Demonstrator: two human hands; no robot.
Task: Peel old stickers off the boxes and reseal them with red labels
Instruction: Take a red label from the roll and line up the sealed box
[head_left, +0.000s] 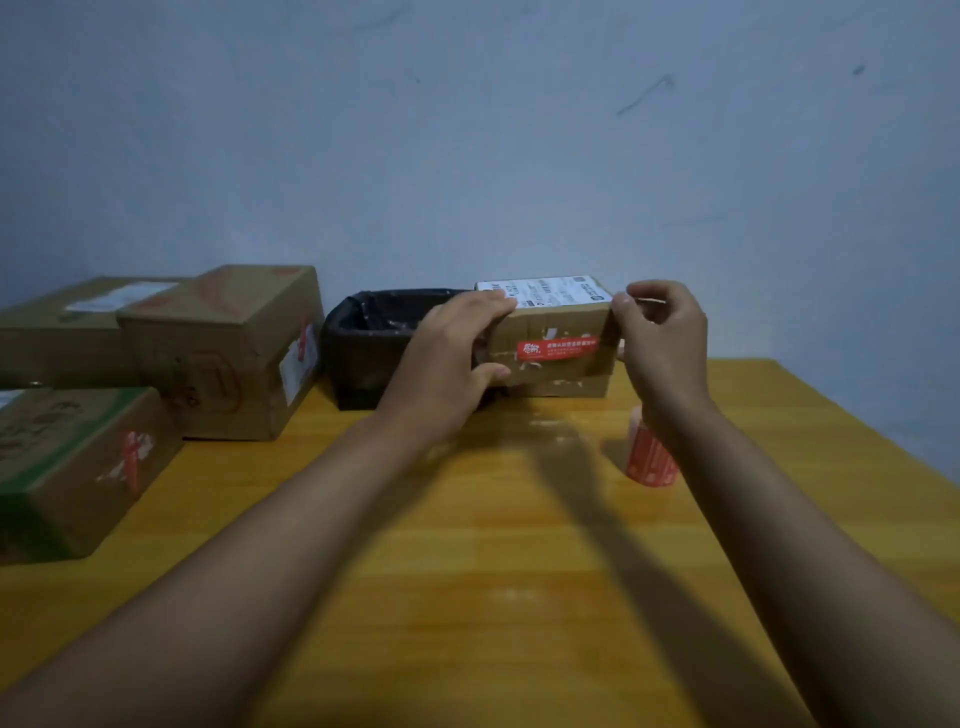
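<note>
Both my bare forearms reach forward, nearly straight. My left hand (447, 358) spreads wide, fingers over a top edge and thumb lower down, gripping from the left. My right hand (662, 338) is raised with fingers curled, thumb and forefinger pinched together at an upper right corner.

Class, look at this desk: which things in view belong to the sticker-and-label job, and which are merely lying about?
Belong to the job:
- small box gripped by the left hand
- red label on its front
- right hand at its right edge
- roll of red labels
- three stacked boxes

Lying about:
- black lined bin
- wooden table
</note>
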